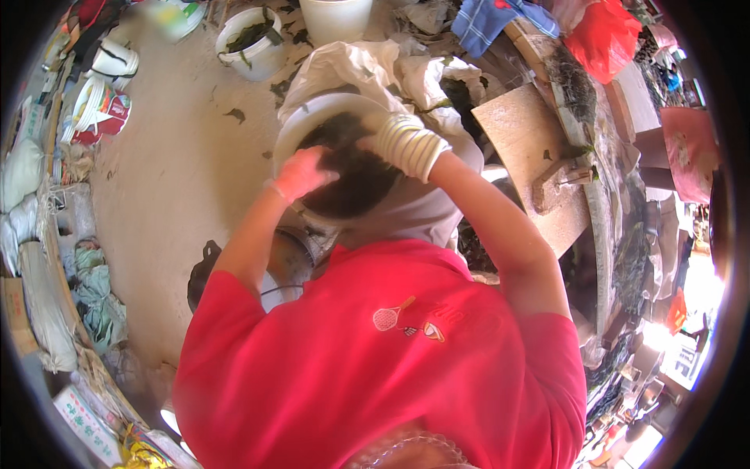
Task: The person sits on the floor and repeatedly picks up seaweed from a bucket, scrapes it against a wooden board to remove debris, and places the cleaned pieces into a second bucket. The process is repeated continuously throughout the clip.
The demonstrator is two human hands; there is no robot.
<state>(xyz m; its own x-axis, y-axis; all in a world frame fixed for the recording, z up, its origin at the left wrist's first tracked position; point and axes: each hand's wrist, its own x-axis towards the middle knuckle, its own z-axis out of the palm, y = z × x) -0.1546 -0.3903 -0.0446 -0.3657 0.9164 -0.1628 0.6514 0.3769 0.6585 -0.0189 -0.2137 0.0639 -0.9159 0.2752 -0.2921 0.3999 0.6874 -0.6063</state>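
A round pale tub [287, 138] stands in front of me, with a dark, wet-looking mass like seaweed [351, 187] inside. My left hand [302, 173], apparently in a thin pinkish glove, reaches over the tub's left side, fingers at the edge of the mass. From the right comes my right hand [404, 143], wearing a striped white and yellow glove, its fingers blurred over the mass. Whether either hand grips any of it is unclear. Behind the tub, a large whitish sack [345, 58] lies bunched, and dark green strips [460, 97] show in its opening.
A white bucket [258, 61] with dark green strips and another white bucket [337, 20] stand beyond the tub. A wooden board [521, 135] lies at right, near a red plastic bag [606, 41]. More buckets [102, 114] and sacks line the left side.
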